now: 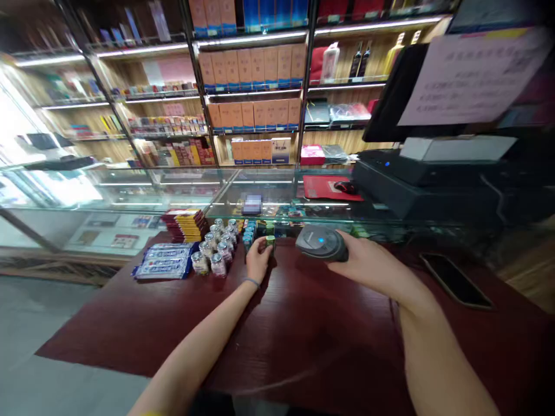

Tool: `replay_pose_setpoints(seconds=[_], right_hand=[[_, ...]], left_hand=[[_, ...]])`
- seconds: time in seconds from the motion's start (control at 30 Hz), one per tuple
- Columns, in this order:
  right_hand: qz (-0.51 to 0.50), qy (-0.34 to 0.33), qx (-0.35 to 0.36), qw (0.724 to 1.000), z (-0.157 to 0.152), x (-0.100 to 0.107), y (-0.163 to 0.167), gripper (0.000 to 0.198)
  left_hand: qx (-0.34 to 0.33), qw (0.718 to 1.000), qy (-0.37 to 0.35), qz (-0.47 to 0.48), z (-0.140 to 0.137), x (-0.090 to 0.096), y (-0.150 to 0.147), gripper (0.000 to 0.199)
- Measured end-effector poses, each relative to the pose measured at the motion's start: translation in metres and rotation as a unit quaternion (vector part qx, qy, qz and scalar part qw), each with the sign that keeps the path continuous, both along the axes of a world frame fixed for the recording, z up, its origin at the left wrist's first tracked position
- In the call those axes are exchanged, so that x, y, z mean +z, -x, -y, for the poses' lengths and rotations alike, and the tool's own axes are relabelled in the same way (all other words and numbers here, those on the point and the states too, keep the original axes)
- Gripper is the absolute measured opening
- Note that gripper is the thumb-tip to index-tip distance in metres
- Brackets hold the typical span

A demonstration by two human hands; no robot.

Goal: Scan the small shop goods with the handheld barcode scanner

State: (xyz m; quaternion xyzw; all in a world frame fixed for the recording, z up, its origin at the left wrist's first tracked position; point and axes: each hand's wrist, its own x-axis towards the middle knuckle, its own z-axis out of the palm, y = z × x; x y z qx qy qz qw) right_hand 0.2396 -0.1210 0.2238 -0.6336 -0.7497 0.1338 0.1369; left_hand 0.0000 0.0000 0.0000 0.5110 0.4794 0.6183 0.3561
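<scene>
My right hand (pixel 359 257) is wrapped round a dark grey barcode scanner (pixel 318 241), which has a blue light on top and hangs above the brown table. At the table's far side, my left hand (pixel 259 260) has its thumb and fingers closed on a small green container (pixel 270 241). Just left of it stands a row of small blue containers (pixel 249 236). Beyond those are rows of clear jars (pixel 218 264) with metallic lids. My left fingers partly hide the green container, and its label is too small to read.
Blue-and-white packets (pixel 167 261) and stacked red and yellow boxes (pixel 186 224) lie left on the table (pixel 277 335). A phone (pixel 455 280) rests at right. Behind runs a glass counter (pixel 277 196) with a mouse (pixel 344 187) on a red mat and a monitor (pixel 394 92).
</scene>
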Motion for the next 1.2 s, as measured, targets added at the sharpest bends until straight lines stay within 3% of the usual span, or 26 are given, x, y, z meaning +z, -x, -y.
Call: replay_pose_setpoints(seconds=[0.2, 0.53, 0.83, 1.2], right_hand=[[-0.042, -0.03, 0.014, 0.999, 0.003, 0.001, -0.013, 0.042], [-0.097, -0.053, 0.028, 0.993, -0.001, -0.006, -0.029, 0.048], [-0.103, -0.08, 0.037, 0.991, -0.002, -0.009, -0.031, 0.046], [-0.081, -0.058, 0.01, 0.995, -0.004, -0.007, -0.03, 0.045]], left_hand=[[0.034, 0.999, 0.007, -0.02, -0.012, -0.007, -0.005, 0.03], [0.096, 0.988, -0.035, -0.117, -0.026, -0.003, -0.016, 0.032], [0.106, 0.985, -0.031, -0.13, -0.032, -0.003, -0.017, 0.028], [0.11, 0.984, -0.017, -0.138, -0.032, -0.002, -0.019, 0.035]])
